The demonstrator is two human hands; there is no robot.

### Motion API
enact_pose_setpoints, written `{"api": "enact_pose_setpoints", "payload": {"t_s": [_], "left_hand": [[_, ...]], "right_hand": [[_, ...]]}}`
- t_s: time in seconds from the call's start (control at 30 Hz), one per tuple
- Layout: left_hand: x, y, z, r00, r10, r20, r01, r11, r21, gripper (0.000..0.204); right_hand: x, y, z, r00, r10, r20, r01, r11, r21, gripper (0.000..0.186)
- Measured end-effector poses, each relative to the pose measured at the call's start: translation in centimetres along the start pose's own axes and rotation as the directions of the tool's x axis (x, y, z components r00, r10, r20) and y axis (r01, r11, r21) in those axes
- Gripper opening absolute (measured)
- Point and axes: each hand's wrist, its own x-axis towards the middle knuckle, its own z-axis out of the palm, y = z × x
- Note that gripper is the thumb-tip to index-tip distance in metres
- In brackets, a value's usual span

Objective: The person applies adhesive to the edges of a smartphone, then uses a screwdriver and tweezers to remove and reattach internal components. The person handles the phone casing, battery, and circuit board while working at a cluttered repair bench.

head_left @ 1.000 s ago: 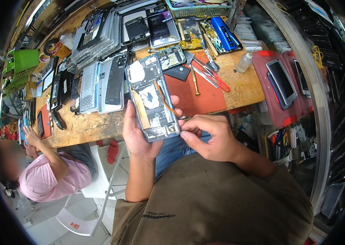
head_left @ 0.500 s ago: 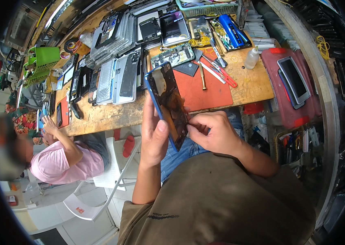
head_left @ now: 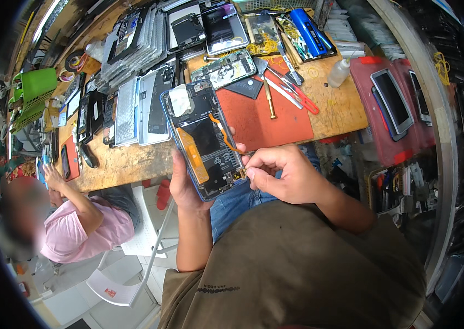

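In my left hand (head_left: 188, 189) is a smartphone (head_left: 205, 143) without its back cover, its inside turned up toward me, framed in blue. A wide orange flex cable (head_left: 190, 156) lies across its middle, and a thin orange flex cable (head_left: 222, 133) curves along its right side. A whitish patch (head_left: 180, 100) covers part of the upper end. My right hand (head_left: 287, 175) is closed in a pinch at the lower right corner of the phone, beside small gold-coloured parts. What its fingertips grip is too small to make out.
The wooden bench (head_left: 336, 118) bears an orange mat (head_left: 287, 125), a brass screwdriver (head_left: 270, 100), red-handled tweezers (head_left: 307, 104), a clear bottle (head_left: 339, 73) and a bare circuit assembly (head_left: 224, 68). Several tablets and phones are piled at left. A person in pink (head_left: 86, 225) sits at far left.
My left hand has tilted the phone from nearly edge-on to facing me and shifted it slightly left. My right hand stays pinched at its lower right corner. The view has shifted slightly.
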Motion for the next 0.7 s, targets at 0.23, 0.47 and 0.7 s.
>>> {"api": "enact_pose_setpoints", "payload": {"t_s": [0.23, 0.47, 0.7], "left_hand": [[1.4, 0.5, -1.8, 0.996, 0.024, 0.081, 0.003, 0.948, -0.320, 0.088], [2.7, 1.2, -3.0, 0.997, 0.003, 0.075, 0.027, 0.916, -0.400, 0.085], [2.2, 0.3, -4.2, 0.999, 0.036, -0.040, -0.037, 0.999, -0.026, 0.079]], "right_hand": [[1.8, -1.9, 0.8, 0.999, 0.045, 0.020, -0.044, 0.998, -0.035, 0.010], [3.8, -2.5, 1.4, 0.999, 0.050, -0.004, -0.050, 0.998, -0.049, 0.013], [4.8, -0.8, -3.4, 0.843, -0.354, -0.404, -0.108, 0.625, -0.773, 0.011]]}}
